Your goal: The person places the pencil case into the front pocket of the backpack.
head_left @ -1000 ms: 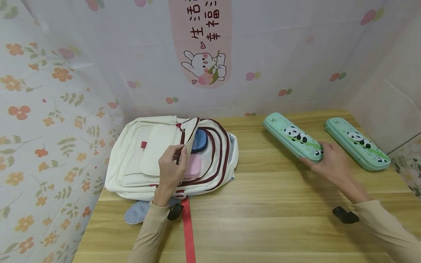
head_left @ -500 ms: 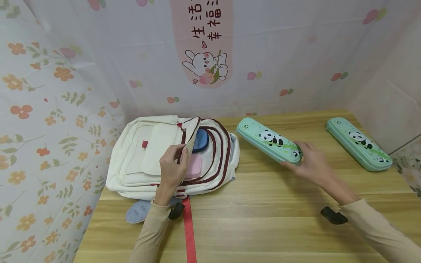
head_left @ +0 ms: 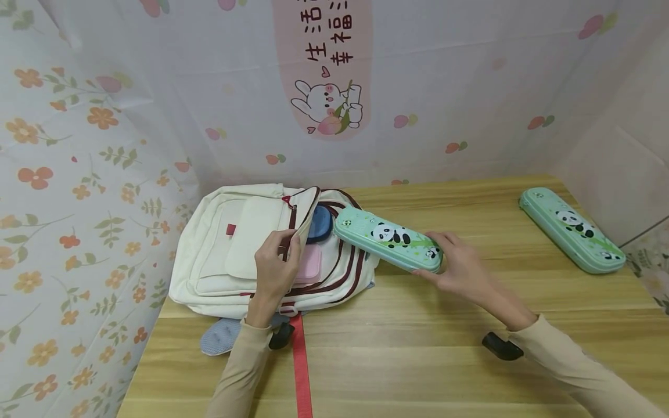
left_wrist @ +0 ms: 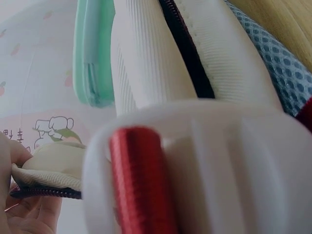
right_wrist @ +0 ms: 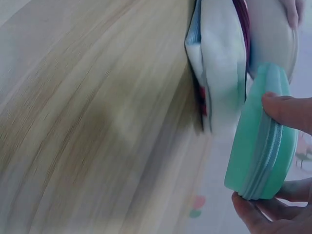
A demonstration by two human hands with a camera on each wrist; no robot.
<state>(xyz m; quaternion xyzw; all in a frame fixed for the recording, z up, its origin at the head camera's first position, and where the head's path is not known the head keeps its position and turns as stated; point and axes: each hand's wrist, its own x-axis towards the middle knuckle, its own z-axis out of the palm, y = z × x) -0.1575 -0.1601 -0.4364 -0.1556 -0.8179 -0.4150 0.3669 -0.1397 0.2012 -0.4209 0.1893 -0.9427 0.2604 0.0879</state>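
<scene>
Right hand (head_left: 462, 276) pinches the mint panda case (head_left: 360, 229) by its right end, other end at the open backpack (head_left: 209, 249) — likely light, semi-stiff, smooth, so grip the zipped sides — left hand (head_left: 274, 270) pinching the flap (head_left: 305, 215).

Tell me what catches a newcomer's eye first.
Probably the mint-green, oblong, panda-printed case in the right hand, its far end overlapping the cream fabric backpack at the head view's left. The left hand pinches the backpack's maroon-edged flap, near a rounded blue case. A matching mint-green panda case lies far right on the wooden table.
</scene>
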